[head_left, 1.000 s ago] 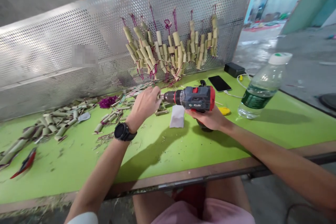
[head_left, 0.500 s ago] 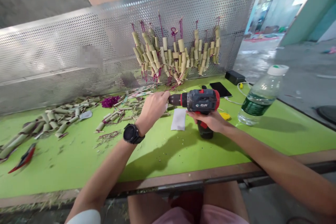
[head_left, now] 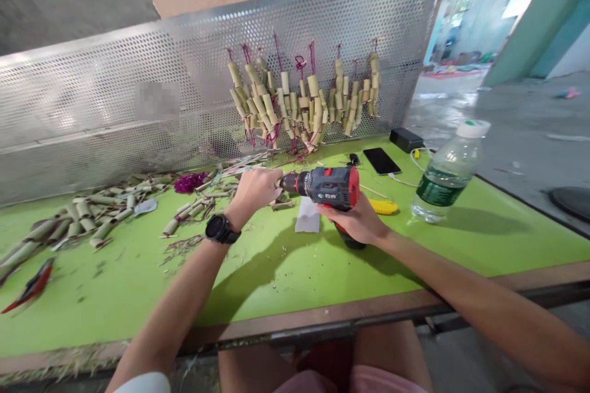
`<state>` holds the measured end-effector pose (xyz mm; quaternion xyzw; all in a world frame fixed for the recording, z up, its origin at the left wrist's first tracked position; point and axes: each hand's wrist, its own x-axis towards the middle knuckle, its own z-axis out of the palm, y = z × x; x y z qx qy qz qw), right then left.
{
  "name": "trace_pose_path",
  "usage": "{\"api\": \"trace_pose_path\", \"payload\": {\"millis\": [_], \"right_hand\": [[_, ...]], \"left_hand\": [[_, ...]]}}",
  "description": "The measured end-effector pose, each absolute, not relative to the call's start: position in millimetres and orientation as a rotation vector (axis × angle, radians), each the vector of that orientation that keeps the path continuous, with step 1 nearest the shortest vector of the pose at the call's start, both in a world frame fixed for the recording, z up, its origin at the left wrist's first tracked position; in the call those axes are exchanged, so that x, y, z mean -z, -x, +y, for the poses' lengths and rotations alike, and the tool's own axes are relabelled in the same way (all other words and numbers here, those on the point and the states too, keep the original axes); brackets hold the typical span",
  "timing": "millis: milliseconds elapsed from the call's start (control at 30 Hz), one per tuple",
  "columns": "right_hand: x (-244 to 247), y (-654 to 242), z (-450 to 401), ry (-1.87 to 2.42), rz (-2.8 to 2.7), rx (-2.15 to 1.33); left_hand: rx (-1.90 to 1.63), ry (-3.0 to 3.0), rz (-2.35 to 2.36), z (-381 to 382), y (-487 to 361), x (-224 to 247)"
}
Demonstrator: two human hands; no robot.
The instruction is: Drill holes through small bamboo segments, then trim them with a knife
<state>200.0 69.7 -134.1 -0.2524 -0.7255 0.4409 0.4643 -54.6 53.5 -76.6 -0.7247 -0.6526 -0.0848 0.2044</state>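
My right hand (head_left: 364, 221) is wrapped round the grip of a black and red cordless drill (head_left: 334, 187), which is held nearly level above the table with its chuck pointing left. At the chuck's front, my left hand (head_left: 258, 190) is closed on a short bamboo piece (head_left: 278, 183). Only a pale end of that piece shows; my fingers hide the rest. The drill bit itself cannot be made out. Beneath the drill lies a white slip of paper (head_left: 308, 216) on the green tabletop (head_left: 258, 301).
Cut bamboo pieces (head_left: 92, 212) and red-handled pruning shears (head_left: 30, 287) lie left, near purple cord (head_left: 190, 182). Strung bamboo bundles (head_left: 304, 101) hang on a perforated metal panel (head_left: 193, 61). A water bottle (head_left: 449, 175), phone (head_left: 381, 161), black box (head_left: 406, 139) and yellow cutter (head_left: 383, 207) are right.
Both hands and the drill have shifted slightly left in view, and the drill's rear has turned a little toward me. More of the yellow cutter shows. The whole view has also shifted slightly.
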Motion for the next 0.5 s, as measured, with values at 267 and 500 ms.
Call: {"api": "trace_pose_path", "payload": {"millis": [267, 500], "right_hand": [[146.6, -201.5, 77.0, 0.586, -1.667, -1.002], [147.3, -207.1, 82.6, 0.646, -1.705, -0.99]], "left_hand": [[0.802, 1.874, -2.013, 70.0, 150.8, 94.1], [1.135, 2.177, -1.636, 69.4, 151.0, 78.5]]}}
